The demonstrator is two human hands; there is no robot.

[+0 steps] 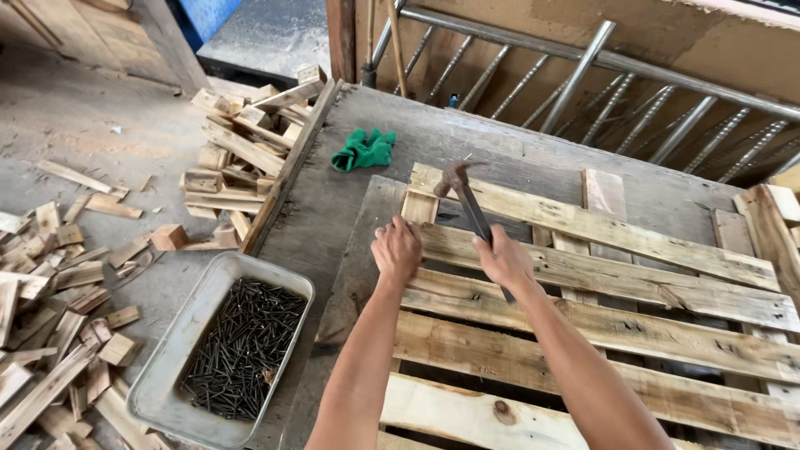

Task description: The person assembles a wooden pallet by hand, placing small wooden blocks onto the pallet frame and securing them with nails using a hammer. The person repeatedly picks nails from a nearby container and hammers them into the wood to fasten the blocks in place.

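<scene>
Head view: right hand grips dark, worn hammer.

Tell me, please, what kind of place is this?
Probably a small woodworking yard or workshop where pallets are built. The right hand holds a hammer over a slatted wooden pallet, a tray of dark nails lies beside it, and wood offcuts litter the floor.

pallet on worktable | nail tub left — cloth behind | offcuts on floor
</scene>
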